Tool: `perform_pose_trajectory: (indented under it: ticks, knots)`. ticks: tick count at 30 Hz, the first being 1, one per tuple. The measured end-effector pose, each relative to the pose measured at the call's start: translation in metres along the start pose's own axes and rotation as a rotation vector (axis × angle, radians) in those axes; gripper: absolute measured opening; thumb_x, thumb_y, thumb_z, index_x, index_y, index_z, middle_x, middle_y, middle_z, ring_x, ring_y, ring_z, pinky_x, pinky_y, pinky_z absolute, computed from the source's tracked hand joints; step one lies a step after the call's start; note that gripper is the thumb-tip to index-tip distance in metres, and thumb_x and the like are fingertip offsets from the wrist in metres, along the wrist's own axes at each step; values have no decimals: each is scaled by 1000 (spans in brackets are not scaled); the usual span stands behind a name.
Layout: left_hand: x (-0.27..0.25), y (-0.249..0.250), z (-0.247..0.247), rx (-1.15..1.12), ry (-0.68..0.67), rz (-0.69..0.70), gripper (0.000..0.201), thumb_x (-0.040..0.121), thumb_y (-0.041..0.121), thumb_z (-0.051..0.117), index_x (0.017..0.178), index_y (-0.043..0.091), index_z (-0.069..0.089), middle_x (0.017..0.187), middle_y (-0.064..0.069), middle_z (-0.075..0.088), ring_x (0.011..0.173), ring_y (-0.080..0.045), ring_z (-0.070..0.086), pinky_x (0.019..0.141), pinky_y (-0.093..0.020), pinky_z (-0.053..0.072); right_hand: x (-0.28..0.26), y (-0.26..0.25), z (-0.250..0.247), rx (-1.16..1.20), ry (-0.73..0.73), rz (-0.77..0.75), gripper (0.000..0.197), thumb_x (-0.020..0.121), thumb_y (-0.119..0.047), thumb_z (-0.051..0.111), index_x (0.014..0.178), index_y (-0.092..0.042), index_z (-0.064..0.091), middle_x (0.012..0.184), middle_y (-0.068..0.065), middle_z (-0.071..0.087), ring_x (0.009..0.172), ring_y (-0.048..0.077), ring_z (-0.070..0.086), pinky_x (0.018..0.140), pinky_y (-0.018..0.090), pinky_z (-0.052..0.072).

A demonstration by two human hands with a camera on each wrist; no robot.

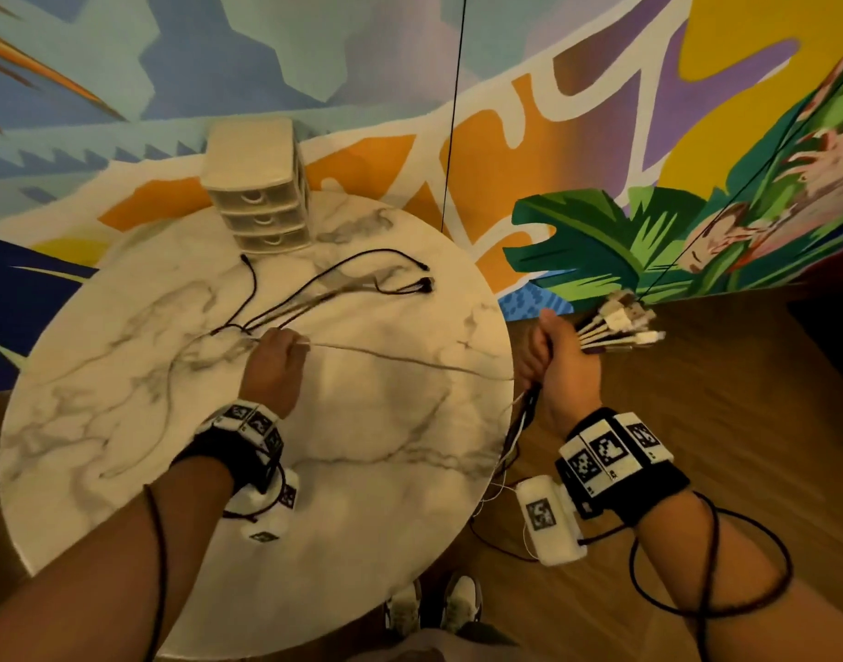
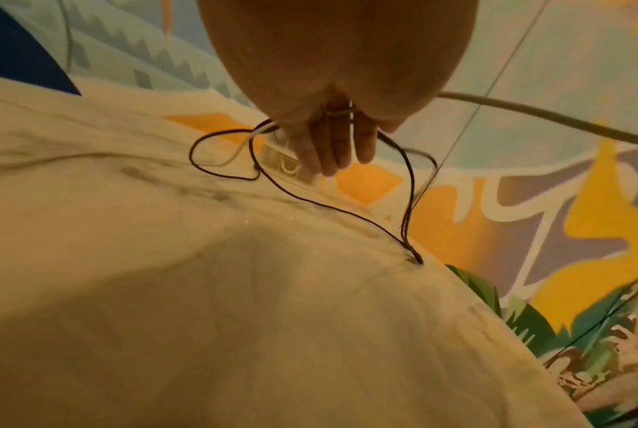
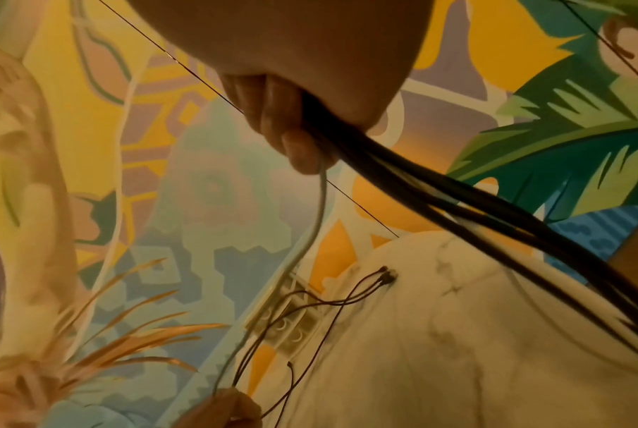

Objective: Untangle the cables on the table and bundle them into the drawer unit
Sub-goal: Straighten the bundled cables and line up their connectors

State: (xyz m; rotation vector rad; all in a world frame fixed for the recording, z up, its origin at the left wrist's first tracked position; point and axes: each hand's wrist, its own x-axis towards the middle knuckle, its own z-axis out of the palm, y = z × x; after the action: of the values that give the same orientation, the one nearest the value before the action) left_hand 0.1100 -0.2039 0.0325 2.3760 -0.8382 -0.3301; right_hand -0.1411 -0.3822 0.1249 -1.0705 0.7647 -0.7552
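Off the right edge of the round marble table (image 1: 123,470), my right hand (image 1: 551,355) grips a bundle of cables (image 3: 456,199). Their plug ends (image 1: 620,322) fan out past the fist and loose strands (image 1: 524,422) hang below it. Over the table's middle, my left hand (image 1: 286,345) pinches a pale cable (image 1: 410,363) that stretches across to the right hand. Thin black cables (image 1: 314,284) spread from the left hand towards the back, ending in connectors (image 1: 425,281). The beige three-drawer unit (image 1: 259,183) stands at the table's far edge with its drawers closed.
A painted mural wall rises behind the table. Wooden floor (image 1: 696,375) lies to the right and my shoes (image 1: 434,609) show below the table's near edge. Thin dark cords (image 1: 453,112) hang in front of the wall.
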Motion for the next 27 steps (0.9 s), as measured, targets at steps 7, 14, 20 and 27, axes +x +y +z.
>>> perform_pose_trajectory:
  ticks: [7,14,20,27]
  knots:
    - [-48,-11,37,448,-261,-106,37,100,35,33,111,13,60,114,-12,63,106,-32,57,89,-37,41,-12,5,-4,-360,161,110,44,96,-28,51,55,-19,37,38,-12,37,40,4,33,48,21,31]
    - [-86,71,25,544,-128,282,37,94,32,38,69,16,60,61,-4,62,56,-28,61,56,-34,46,-34,72,30,-845,-397,245,39,95,-51,43,78,-27,68,76,-6,65,61,9,48,70,31,41]
    - [-124,71,58,181,-298,156,20,98,25,41,96,14,58,93,-4,59,85,-22,57,71,-32,42,-23,89,35,-659,-326,382,32,97,-35,45,99,-15,70,58,3,47,52,12,44,55,23,40]
    - [-97,-9,43,56,-278,-113,30,99,21,45,103,-4,61,108,-22,61,103,-35,56,91,-36,40,-5,75,23,-417,-108,210,44,101,-28,38,82,-8,72,51,6,47,35,6,34,38,15,28]
